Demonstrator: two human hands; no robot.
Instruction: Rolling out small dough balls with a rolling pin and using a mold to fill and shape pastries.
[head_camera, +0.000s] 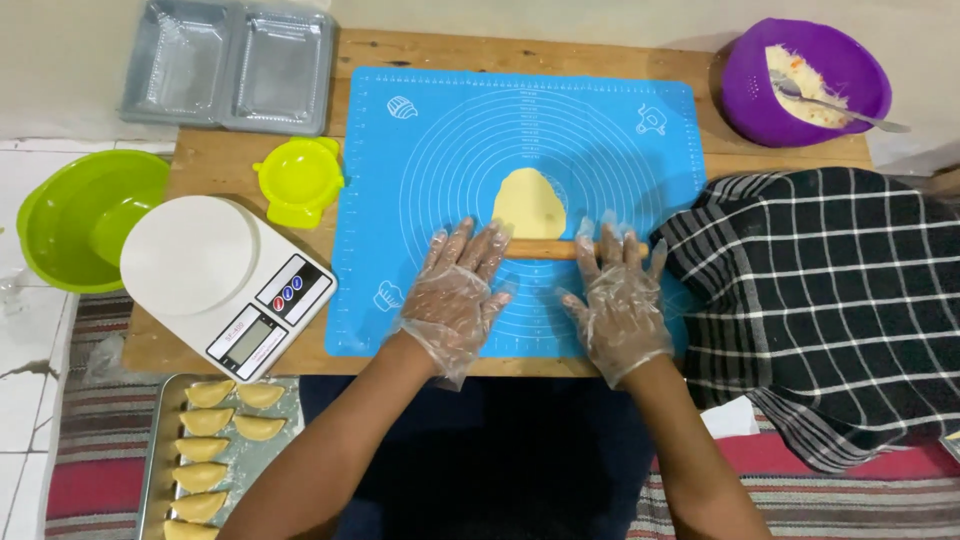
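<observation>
Both my forearms reached forward over the worktop (200, 160), palms down. My left hand (455, 295) and right hand (618, 300), in thin clear gloves, lay flat with fingers (470, 250) spread wide on the wooden rolling pin (540, 249), gripping nothing. The pin sat at the near edge of the pale dough (528, 203) on the blue mat (430, 160).

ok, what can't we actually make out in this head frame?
- Rolling pin, head view: both ends hidden under the left hand and right hand.
- Tray of folded pastries: cut off by the bottom edge.
- Scale display: too small to read.
- Whatever lies under the checked cloth: hidden.
- Purple bowl contents: blurred.
</observation>
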